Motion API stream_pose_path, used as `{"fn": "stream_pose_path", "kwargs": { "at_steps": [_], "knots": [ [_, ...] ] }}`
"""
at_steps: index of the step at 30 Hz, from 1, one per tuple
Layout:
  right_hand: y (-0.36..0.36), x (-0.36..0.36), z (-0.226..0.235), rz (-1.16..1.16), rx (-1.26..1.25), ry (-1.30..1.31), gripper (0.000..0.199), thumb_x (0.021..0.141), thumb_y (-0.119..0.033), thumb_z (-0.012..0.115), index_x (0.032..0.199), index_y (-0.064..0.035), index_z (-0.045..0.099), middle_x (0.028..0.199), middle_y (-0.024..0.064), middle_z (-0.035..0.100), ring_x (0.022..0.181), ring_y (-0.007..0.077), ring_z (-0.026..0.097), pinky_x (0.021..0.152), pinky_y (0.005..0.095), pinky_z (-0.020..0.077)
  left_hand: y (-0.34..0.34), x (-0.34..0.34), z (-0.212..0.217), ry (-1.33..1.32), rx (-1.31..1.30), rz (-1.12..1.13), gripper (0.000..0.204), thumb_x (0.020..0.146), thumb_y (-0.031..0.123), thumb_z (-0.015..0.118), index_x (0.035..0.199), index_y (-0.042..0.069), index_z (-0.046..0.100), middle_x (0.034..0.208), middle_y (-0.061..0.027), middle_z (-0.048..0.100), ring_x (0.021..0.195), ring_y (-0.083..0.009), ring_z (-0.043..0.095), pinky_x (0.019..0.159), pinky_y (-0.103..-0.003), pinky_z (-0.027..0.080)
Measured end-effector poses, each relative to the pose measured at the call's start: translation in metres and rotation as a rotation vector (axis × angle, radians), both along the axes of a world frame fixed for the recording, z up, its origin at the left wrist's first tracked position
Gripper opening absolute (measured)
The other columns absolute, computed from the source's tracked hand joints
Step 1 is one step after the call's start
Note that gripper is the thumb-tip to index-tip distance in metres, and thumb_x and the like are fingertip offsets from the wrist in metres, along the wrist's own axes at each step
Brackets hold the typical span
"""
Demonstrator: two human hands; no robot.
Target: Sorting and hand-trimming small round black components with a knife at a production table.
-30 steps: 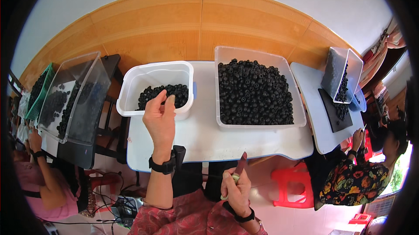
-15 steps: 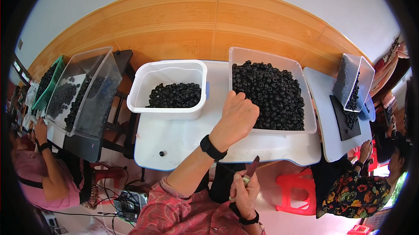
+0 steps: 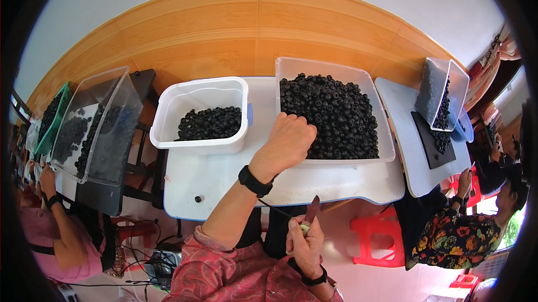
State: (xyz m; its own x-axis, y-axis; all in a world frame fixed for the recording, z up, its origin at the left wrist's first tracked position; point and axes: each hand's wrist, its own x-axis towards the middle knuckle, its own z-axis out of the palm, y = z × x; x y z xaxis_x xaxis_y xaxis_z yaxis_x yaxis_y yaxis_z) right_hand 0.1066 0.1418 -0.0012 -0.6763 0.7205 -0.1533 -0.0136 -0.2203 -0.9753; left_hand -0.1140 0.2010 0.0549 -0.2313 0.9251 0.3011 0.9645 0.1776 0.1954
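Note:
My left hand (image 3: 284, 140), wearing a black wristband, is curled closed at the near left corner of a clear plastic bin (image 3: 386, 145). Its fingertips are hidden, so whatever they pinch does not show. Heaped inside that bin are small black round pieces (image 3: 330, 114), many with a hole in the middle. Close to my body, below the table edge, my right hand (image 3: 305, 241) grips a knife (image 3: 312, 210) with its dark reddish blade pointing up. A pale green bit shows at the knife's base between the fingers.
Left of the bin stands a white tub (image 3: 241, 140) with more black pieces. One loose piece (image 3: 198, 199) lies on the white table (image 3: 185, 181). People sit at side tables on both sides, near other bins. A red stool (image 3: 378, 240) stands at right.
The whole view has shifted, moving the scene leftward. My left hand stays closed by the bin's near left corner. My right hand still holds the knife, its blade now slightly more upright.

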Motion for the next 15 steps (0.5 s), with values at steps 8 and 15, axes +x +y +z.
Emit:
{"fn": "stream_pose_path", "kwargs": {
  "at_steps": [8,15],
  "knots": [
    [0.001,0.001,-0.006,-0.012,0.004,-0.014,0.006,0.094,-0.005,0.053,0.095,-0.0029,0.047,0.056,0.0006,0.047,0.041,0.0062,0.044,0.037,0.0205,0.0337,-0.046,0.013,0.012,-1.314,0.434,-0.284,0.022,0.085,-0.003,0.057,0.106,-0.004,0.066,0.095,-0.0101,0.06,0.075,-0.0159,0.063,0.057,-0.025,0.05],
    [-0.007,-0.003,-0.003,0.043,0.02,-0.014,0.007,0.094,-0.006,0.052,0.097,-0.0022,0.046,0.058,0.0007,0.048,0.041,0.006,0.044,0.037,0.0204,0.0338,-0.105,0.047,-0.018,-2.001,0.703,-0.409,0.021,0.09,0.004,0.057,0.107,-0.006,0.063,0.106,-0.0182,0.057,0.082,-0.0217,0.063,0.059,-0.024,0.053]
  ]
}}
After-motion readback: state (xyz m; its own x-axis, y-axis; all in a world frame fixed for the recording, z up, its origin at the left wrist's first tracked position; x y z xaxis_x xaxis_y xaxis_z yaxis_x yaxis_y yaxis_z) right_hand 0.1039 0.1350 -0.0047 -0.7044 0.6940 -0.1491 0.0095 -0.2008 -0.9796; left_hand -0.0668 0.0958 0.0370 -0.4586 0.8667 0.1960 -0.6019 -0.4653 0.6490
